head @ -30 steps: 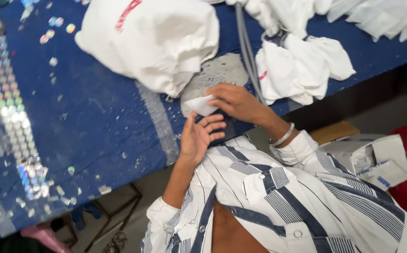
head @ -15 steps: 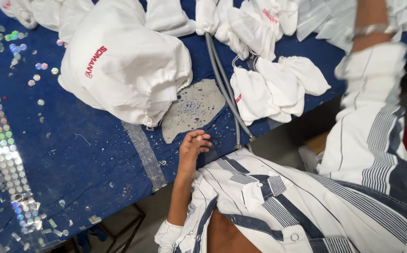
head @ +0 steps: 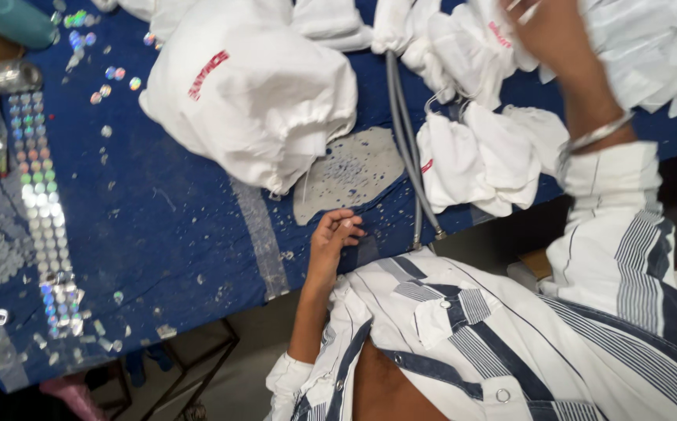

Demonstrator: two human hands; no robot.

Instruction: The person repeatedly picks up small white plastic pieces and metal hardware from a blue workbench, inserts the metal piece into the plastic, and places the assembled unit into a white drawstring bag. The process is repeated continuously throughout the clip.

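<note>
White cloth pieces [head: 463,47] at the table's far edge are reached by the right hand [head: 545,31], its grip hidden by blur; one piece is best pinched singly. The left hand [head: 331,242] is rested loosely curled and empty on the blue table [head: 159,226], beside the grey hose [head: 405,148].

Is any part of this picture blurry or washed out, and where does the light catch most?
Head view: the right hand at the top edge is smeared by motion blur; the left hand on the blue table is sharper. The white cloth bag looks bright, its folds nearly washed out. The strip of holographic sequins glints in rainbow colours. The frame sits tilted.
</note>
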